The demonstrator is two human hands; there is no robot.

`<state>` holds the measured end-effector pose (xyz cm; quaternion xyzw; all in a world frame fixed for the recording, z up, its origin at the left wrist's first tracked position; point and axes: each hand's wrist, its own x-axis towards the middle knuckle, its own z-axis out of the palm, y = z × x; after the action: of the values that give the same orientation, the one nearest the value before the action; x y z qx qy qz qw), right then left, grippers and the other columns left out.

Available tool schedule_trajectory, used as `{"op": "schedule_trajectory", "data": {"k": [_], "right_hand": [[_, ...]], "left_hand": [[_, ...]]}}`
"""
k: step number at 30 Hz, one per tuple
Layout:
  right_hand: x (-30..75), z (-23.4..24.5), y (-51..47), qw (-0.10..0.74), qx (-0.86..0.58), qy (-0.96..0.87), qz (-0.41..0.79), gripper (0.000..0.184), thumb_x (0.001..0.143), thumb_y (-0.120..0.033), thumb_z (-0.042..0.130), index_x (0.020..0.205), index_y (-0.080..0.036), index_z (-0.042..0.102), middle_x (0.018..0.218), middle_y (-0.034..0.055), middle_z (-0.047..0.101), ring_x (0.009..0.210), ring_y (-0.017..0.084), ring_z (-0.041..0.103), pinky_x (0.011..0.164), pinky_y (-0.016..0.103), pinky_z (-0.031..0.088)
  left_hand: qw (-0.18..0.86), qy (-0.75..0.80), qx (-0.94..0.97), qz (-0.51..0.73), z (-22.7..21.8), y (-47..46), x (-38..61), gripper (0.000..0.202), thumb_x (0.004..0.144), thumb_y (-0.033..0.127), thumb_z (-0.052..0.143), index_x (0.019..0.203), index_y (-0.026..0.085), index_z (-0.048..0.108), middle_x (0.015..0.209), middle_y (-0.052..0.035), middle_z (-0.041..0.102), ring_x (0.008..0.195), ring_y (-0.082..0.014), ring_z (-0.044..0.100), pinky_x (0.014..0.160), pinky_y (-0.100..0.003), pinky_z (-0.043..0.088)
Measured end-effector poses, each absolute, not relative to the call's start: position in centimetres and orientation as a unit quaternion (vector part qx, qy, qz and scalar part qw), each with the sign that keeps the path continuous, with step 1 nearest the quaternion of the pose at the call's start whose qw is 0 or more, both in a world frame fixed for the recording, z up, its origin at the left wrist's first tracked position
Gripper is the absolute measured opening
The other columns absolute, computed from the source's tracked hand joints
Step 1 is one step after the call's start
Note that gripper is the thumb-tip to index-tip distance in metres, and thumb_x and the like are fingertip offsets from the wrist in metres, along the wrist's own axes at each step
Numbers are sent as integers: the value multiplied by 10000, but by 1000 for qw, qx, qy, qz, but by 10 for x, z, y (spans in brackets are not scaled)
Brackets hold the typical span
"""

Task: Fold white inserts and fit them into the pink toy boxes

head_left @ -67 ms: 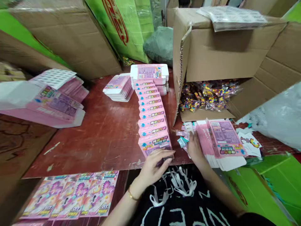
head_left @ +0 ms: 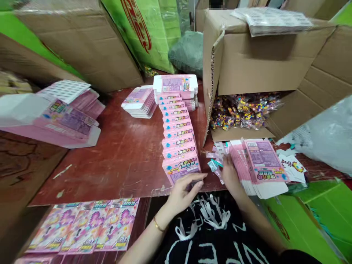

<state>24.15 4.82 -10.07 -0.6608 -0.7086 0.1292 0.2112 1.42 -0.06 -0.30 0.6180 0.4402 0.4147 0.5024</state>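
My left hand (head_left: 187, 190) is at the table's front edge, with thumb and fingers apart and nothing visible between them. Its fingers lie by the lower corner of the nearest pink box (head_left: 182, 168), first in a long overlapping row of printed boxes. To the right, my right hand (head_left: 230, 171) reaches over several small sachets (head_left: 213, 165), some lilac and some teal. Its fingertips are blurred beside a white sachet (head_left: 220, 147); whether they grip it I cannot make out. Flat pink cartons (head_left: 264, 161) are stacked close to that hand's right side.
An open cardboard box (head_left: 258, 66) holds bags of colourful beads (head_left: 244, 112). Behind the row are stacked pink boxes (head_left: 176, 84) and a pile of cards (head_left: 139, 102). A large pink carton (head_left: 63, 121) stands left. Printed packs (head_left: 88, 227) lie below the table edge.
My left hand has shifted very slightly right. My right hand has moved slightly, staying over the sachets. The boxes look the same.
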Motion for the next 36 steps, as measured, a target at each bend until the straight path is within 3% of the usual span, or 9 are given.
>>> {"op": "schedule_trajectory", "data": {"k": [4, 7, 11, 14, 16, 20, 23, 30, 36], "right_hand": [[256, -61, 11, 263, -565, -767, 151, 683, 919, 14, 291, 1575, -173, 273, 1531, 161, 352, 1371, 329, 411, 1082, 505, 472], [260, -20, -19, 280, -436, -837, 176, 735, 933, 35, 223, 1604, -262, 185, 1565, 89, 310, 1422, 254, 338, 1149, 480, 404], [266, 15, -27, 328, -404, -829, 204, 561, 1036, -321, 529, 1555, -244, 329, 1547, 112, 340, 1431, 348, 293, 1183, 595, 263], [270, 9, -7, 425, -503, -705, 263, 581, 886, -510, 753, 1345, -207, 566, 1335, 132, 569, 1222, 364, 539, 1058, 536, 446], [267, -1, 10, 452, -511, -643, 347, 381, 869, -503, 763, 1078, -197, 673, 1043, 84, 689, 936, 291, 664, 849, 401, 561], [253, -8, 34, 448, -486, -608, 441, 369, 927, -536, 652, 828, -182, 675, 737, 35, 671, 656, 206, 629, 580, 266, 495], [240, 3, 41, 449, -464, -619, 447, 374, 939, -552, 622, 888, -184, 673, 796, 41, 678, 716, 209, 642, 622, 271, 508], [204, 16, 34, 438, -376, -587, 568, 597, 681, -421, 927, 1120, -219, 577, 1080, 76, 676, 949, 253, 667, 766, 313, 575], [214, 16, 42, 491, -462, -578, 460, 382, 857, -565, 740, 907, -191, 684, 792, 37, 683, 679, 210, 635, 583, 285, 533]], "left_hand": [[715, 425, 372, 411, -10, 4, 51, 530, 850, 502, 711, 1298, 229, 638, 1416, -152, 585, 1237, -313, 614, 1046, -492, 477], [778, 381, 234, 441, -10, 9, 80, 617, 720, 492, 835, 1223, 172, 675, 1363, -179, 623, 1220, -346, 622, 1040, -494, 483], [725, 367, 186, 552, 2, 15, 95, 511, 719, 382, 851, 1136, 121, 712, 1162, -163, 735, 1102, -314, 690, 1060, -459, 475], [681, 364, 183, 609, 14, 20, 86, 476, 721, 361, 850, 1109, 117, 722, 1114, -159, 752, 1060, -303, 706, 1028, -448, 501], [658, 367, 189, 630, 18, 23, 74, 458, 715, 365, 853, 1072, 103, 737, 1094, -164, 756, 1028, -292, 714, 1000, -426, 522], [623, 406, 197, 639, 20, 25, 51, 454, 579, 272, 933, 969, 115, 761, 982, -118, 781, 871, -237, 733, 876, -357, 577], [564, 439, 173, 678, 18, 24, 41, 434, 515, 226, 954, 893, 135, 762, 933, -74, 785, 824, -199, 728, 830, -314, 584], [470, 430, 156, 755, 11, 21, 36, 394, 553, 236, 936, 888, 126, 760, 937, -81, 780, 835, -186, 725, 836, -291, 576], [411, 415, 177, 792, 28, 25, -10, 540, 549, 249, 938, 1033, 181, 710, 1019, -56, 765, 877, -163, 717, 821, -253, 572]]}}
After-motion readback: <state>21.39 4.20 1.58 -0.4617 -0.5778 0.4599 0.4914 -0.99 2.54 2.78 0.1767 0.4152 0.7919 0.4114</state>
